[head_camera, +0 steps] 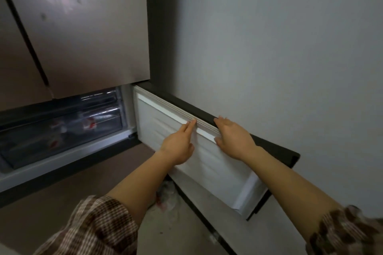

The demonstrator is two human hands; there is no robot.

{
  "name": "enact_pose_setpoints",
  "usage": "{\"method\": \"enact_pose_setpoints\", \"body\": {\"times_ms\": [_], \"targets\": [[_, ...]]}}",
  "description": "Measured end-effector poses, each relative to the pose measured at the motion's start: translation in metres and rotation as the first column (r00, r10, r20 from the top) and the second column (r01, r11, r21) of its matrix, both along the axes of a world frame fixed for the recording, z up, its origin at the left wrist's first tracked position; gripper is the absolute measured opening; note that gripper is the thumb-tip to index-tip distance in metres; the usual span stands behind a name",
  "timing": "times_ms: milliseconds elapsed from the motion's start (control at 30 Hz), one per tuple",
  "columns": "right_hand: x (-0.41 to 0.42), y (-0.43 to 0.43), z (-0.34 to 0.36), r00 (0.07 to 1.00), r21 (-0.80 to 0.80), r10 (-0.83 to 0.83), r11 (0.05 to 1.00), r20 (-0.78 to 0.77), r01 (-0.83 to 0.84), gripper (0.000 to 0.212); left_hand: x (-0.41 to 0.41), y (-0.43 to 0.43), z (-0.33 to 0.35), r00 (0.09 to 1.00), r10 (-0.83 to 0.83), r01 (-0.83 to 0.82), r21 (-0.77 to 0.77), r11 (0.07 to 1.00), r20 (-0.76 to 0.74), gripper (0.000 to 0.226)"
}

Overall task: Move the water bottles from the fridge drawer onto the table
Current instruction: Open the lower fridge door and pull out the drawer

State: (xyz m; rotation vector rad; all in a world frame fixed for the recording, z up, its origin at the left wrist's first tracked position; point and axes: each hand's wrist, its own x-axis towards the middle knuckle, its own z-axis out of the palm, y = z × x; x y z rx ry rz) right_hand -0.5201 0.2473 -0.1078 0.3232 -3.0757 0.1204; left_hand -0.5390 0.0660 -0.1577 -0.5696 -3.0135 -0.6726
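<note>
The water bottles (90,125) are seen inside the clear fridge drawer (62,130), in the lower compartment at the left of the view, behind the drawer's transparent front. Only red-and-white labels and blurred clear bodies can be made out. The bottles appear to be lying down, with their long axes roughly along the drawer's width; which way the caps point cannot be told.

The lower fridge door (207,161) is swung open to the right, its white inner liner turned toward the camera and its dark top edge running along the grey wall (290,47).

The left hand (179,145) is held nearly flat, with two straight fingers laid against the white seal just under the door's top edge; nothing is clasped by it. The right hand (234,136) is laid over the dark top edge, the fingers spread almost straight across it and the thumb set on the white liner, so the edge is covered rather than tightly clasped. Plaid sleeves (99,227) are pushed up both forearms.
</note>
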Motion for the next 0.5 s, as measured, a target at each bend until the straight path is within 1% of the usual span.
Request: {"method": "enact_pose_setpoints", "body": {"times_ms": [133, 333, 400, 500], "targets": [[-0.026, 0.027, -0.001, 0.999, -0.120, -0.035, 0.992, 0.011, 0.036, 0.061, -0.016, 0.029, 0.006, 0.999, 0.037, -0.036, -0.005, 0.999, 0.028, 0.080], [-0.045, 0.041, -0.006, 0.998, -0.117, -0.050, 0.992, -0.041, 0.044, 0.058, -0.032, 0.048, 0.010, 0.998, 0.061, -0.060, -0.028, 0.998, 0.032, 0.082], [-0.051, 0.045, -0.004, 0.998, -0.114, -0.050, 0.992, -0.040, 0.045, 0.059, -0.034, 0.049, 0.008, 0.998, 0.053, -0.053, -0.012, 0.999, 0.035, 0.083], [-0.054, 0.051, 0.000, 0.998, -0.153, -0.053, 0.987, -0.022, 0.049, 0.062, -0.038, 0.047, 0.002, 0.999, 0.034, -0.034, -0.001, 0.999, 0.018, 0.085]]}}
